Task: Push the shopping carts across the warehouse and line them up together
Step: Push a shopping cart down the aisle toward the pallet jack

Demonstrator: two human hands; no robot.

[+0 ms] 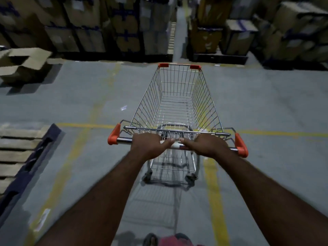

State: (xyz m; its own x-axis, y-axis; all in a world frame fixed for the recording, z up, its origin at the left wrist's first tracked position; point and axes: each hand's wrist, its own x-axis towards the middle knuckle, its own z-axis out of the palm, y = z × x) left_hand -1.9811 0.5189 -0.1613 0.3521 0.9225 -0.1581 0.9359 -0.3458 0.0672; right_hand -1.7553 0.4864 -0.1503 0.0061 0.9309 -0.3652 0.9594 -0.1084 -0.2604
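Grey warehouse floor [79, 96] marked with yellow lines [85, 125] is carrying a wire shopping cart [177, 96], which is standing in the open aisle straight ahead, its front pointing at the gap between rows of stacked cardboard boxes [85, 23]. Both the left hand [148, 146] and the right hand [207, 145] are grasping the cart's handle bar [124, 139] near its middle, fingers curling over it and thumbs nearly meeting. Off to the left an open carton [23, 66] is sitting by the stacks, and a wooden pallet [16, 153] is lying nearer.
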